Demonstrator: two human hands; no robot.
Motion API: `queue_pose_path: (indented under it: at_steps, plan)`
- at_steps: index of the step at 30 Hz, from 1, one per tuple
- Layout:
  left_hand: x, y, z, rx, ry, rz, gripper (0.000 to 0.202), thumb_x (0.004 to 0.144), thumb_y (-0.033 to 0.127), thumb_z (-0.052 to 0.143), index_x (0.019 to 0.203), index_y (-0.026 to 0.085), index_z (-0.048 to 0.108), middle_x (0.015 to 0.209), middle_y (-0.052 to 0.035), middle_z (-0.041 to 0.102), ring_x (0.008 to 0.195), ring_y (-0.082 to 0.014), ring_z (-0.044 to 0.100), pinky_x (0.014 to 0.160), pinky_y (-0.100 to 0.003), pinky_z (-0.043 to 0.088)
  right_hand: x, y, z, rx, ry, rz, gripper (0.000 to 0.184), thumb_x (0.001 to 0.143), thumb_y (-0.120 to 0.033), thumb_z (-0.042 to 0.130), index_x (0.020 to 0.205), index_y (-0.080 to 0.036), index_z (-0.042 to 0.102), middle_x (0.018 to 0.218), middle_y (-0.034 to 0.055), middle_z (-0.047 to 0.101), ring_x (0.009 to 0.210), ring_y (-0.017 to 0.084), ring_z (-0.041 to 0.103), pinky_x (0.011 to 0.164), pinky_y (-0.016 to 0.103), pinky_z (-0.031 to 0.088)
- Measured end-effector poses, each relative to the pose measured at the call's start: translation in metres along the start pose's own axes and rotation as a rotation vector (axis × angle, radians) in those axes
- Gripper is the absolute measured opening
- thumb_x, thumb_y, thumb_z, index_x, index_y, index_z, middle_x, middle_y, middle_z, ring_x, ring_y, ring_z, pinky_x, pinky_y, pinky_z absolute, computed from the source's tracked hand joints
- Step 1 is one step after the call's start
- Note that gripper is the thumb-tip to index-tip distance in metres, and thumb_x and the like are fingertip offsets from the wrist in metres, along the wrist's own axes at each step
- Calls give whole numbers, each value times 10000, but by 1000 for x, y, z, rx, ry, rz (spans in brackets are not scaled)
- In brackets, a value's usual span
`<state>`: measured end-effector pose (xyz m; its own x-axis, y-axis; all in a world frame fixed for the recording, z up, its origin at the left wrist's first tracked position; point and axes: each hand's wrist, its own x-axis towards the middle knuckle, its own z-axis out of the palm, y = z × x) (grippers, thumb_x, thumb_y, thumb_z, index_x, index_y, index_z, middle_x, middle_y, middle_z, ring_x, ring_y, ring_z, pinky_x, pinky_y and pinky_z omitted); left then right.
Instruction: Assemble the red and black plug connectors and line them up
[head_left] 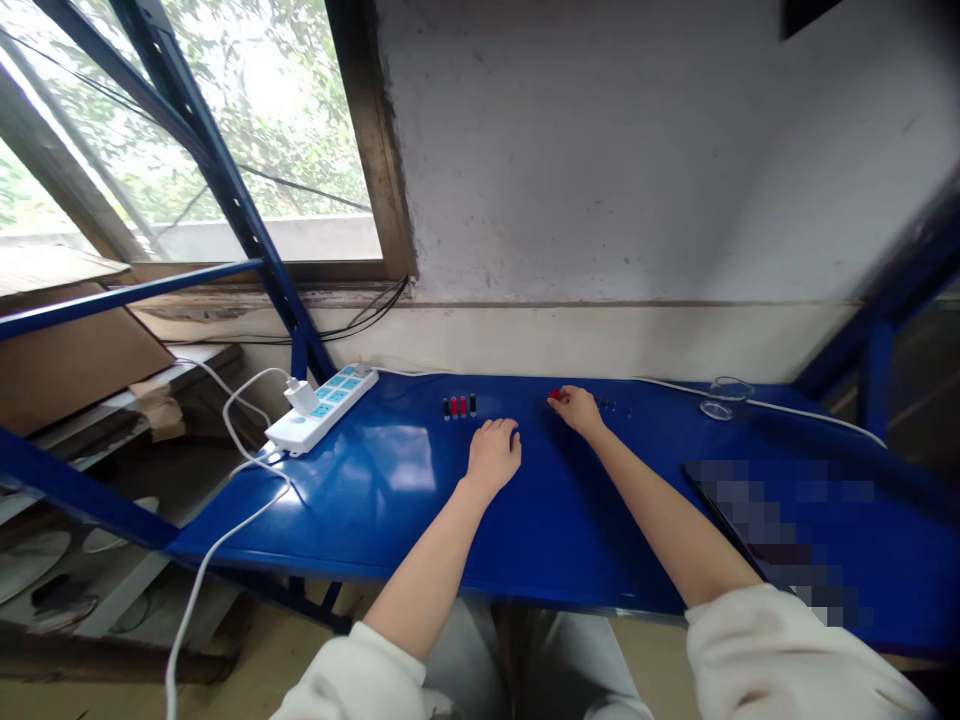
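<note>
My right hand [577, 410] is above the blue table toward the wall, its fingertips pinched on a small red piece [555, 394]. Too little of that piece shows to tell its exact kind. Palm down on the table, my left hand [495, 455] holds nothing, its thumb apart from the loosely bent fingers. Just beyond it and to the left stands a short row of small cylindrical pieces with pale ends, black at both sides and red in the middle [458, 406]. Several tiny clear or metallic bits [613, 406] lie right of my right hand, partly hidden by it.
A white power strip [326, 410] with a plugged-in charger and a trailing white cable stands at the table's left end. A round clear container [717, 409] sits at the back right. A dark flat object [757, 520], partly blurred out, lies on the blue table [360, 510] at right.
</note>
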<state>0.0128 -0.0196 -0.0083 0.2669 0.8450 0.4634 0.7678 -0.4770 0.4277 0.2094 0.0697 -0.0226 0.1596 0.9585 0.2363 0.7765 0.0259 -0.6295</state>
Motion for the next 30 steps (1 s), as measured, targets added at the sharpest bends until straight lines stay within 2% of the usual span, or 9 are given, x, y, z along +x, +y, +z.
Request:
queue_pose_path:
  at_steps: [3, 9, 18, 25, 27, 30]
  plan:
    - [0, 0, -1, 42, -15, 9, 245, 824, 201, 387, 966, 171, 584, 890, -80, 613, 839, -204, 529, 751, -327, 403, 15, 5, 4, -113, -2, -13, 131, 706, -302, 565, 698, -173, 583, 661, 48, 625, 626, 157, 571, 548, 242, 376]
    - [0, 1, -1, 71, -45, -13, 258, 822, 212, 393, 995, 168, 580, 909, -96, 621, 869, -233, 528, 767, -366, 386, 34, 8, 13, -191, -39, -26, 134, 718, -296, 554, 739, -170, 597, 733, 68, 629, 705, 175, 580, 569, 244, 380]
    - [0, 2, -3, 89, -77, 12, 255, 832, 238, 376, 952, 172, 591, 877, -91, 619, 841, -227, 529, 729, -343, 393, 41, 8, 12, -195, -133, -26, 125, 717, -260, 567, 772, -152, 597, 738, 74, 615, 709, 176, 573, 591, 254, 392]
    - [-1, 1, -1, 85, -66, -8, 238, 826, 229, 390, 941, 185, 593, 878, -87, 623, 858, -229, 530, 766, -356, 374, 43, 10, 10, -196, -173, 10, 106, 689, -148, 556, 783, -141, 605, 786, 86, 623, 743, 172, 581, 652, 258, 417]
    - [0, -1, 0, 91, -48, -32, 248, 823, 223, 392, 976, 181, 583, 881, -92, 624, 860, -235, 533, 780, -368, 364, 43, 9, 10, -203, -171, 16, 107, 685, -138, 552, 778, -139, 606, 801, 97, 625, 759, 178, 583, 663, 260, 420]
    - [2, -6, 0, 117, -17, -87, 349, 814, 213, 395, 1142, 164, 503, 882, -109, 618, 856, -239, 541, 776, -360, 369, 43, 4, 8, -220, -187, 38, 88, 666, -121, 559, 738, -144, 604, 777, 101, 625, 749, 185, 587, 644, 263, 424]
